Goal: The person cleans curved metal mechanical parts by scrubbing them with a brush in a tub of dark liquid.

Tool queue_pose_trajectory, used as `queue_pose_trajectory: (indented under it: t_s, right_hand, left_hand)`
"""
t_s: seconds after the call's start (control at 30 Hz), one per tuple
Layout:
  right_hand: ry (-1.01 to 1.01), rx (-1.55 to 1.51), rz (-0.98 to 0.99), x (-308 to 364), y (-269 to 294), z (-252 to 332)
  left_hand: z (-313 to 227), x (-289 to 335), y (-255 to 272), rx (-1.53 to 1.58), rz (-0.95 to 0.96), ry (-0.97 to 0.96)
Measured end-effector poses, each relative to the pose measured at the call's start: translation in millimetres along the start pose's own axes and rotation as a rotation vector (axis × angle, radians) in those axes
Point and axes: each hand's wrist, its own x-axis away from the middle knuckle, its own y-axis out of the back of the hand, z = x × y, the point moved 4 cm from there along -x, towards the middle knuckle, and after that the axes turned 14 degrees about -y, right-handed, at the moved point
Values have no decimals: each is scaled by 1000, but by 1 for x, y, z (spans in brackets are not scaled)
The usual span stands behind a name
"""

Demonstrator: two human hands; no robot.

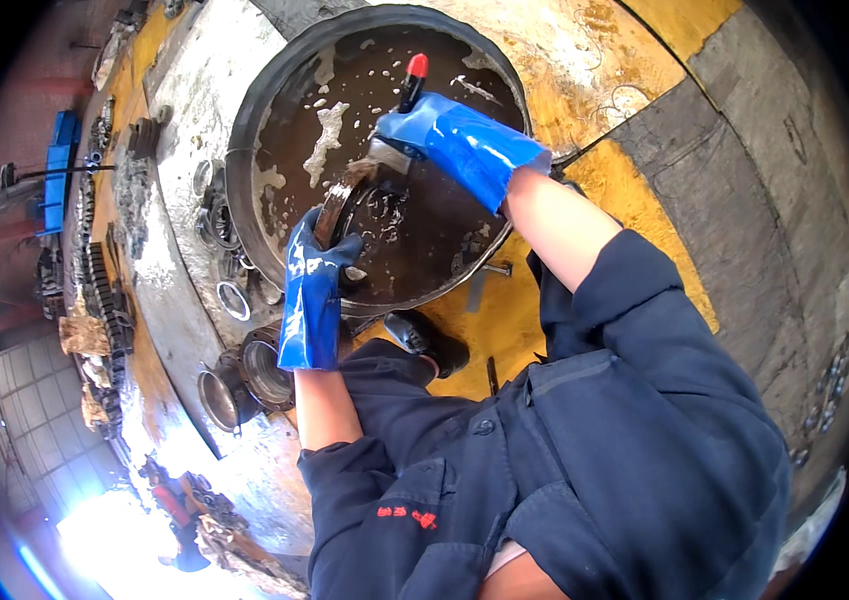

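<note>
My right hand [430,128], in a long blue rubber glove, grips a paintbrush by its black handle [410,95] with a red end. The brush's wet bristles [359,172] press against a dark, curved metal part [338,214], perhaps a ring. My left hand [317,262], gloved the same way, is closed on the near end of that part and tilts it over a wide round basin [241,178]. Dark brown liquid [385,75] with patches of pale foam [326,143] fills the basin. The part's lower side is hard to make out against the liquid.
Left of the basin lie metal rings [234,300] and round hollow housings [225,396]. Farther left are chain-like metal parts [100,280] and a blue object [60,170]. A black shoe [413,331] stands close to the basin's near rim on the yellow floor [475,345].
</note>
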Motion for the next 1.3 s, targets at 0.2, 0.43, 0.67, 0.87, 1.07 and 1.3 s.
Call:
queue_pose_trajectory:
  t_s: [0.2,0.43,0.67,0.87,1.07,1.3]
  right_hand:
    - [2,-125,9,-3,-1,-34]
    - [62,-113,-49,-17,-18,-36]
    - [-50,-202,-50,0,15,-21]
    - [22,-242,-9,34,42,9]
    - [276,-148,237,71,-36,38]
    - [169,-2,150,65,-29,38]
  left_hand:
    - [-100,-56,-31,-732,291,125]
    - [-68,-140,-90,-1331,874,72]
    - [-96,-98,-66,-1169,970,7]
    - [-55,-14,6,114,169,295]
    - [-27,41,11,278,-137,105]
    - [-34,26,-2,309,-78,191]
